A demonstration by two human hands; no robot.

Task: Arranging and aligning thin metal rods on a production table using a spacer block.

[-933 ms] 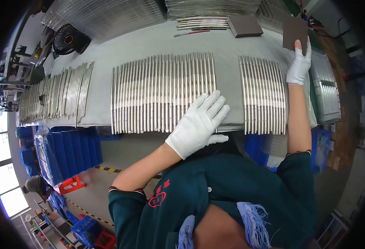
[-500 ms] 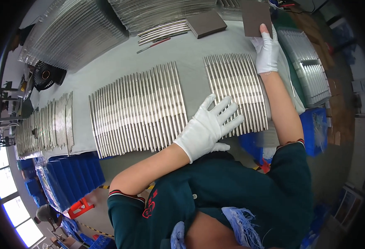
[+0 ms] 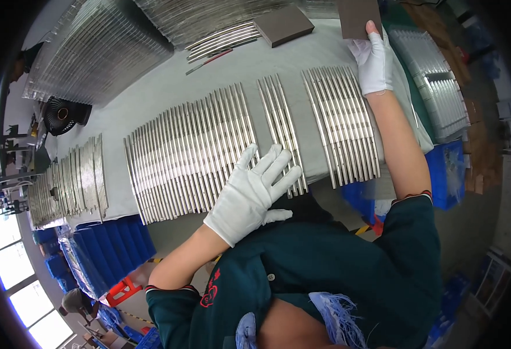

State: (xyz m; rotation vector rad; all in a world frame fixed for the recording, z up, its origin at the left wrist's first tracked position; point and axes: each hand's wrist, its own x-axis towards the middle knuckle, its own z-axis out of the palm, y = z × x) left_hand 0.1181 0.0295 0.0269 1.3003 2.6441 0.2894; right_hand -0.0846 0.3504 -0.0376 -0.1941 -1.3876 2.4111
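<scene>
The fingers of the gloved left hand (image 3: 245, 198) were spread apart, palm down, over the lower ends of a narrow set of silvery metal rods (image 3: 279, 116). The fingers of the gloved right hand (image 3: 376, 67), its thumb tip bare, were clamped on a flat brown block (image 3: 357, 17). A wide rod set (image 3: 188, 154) lay left of the narrow one, a medium rod set (image 3: 340, 119) right of it, all on the cloth-covered worktop (image 3: 145, 93). Behind lay a second brown block (image 3: 284, 24), beside stacked clear plastic trays (image 3: 98, 55); a black fan (image 3: 63, 115) stood toward the left.
</scene>
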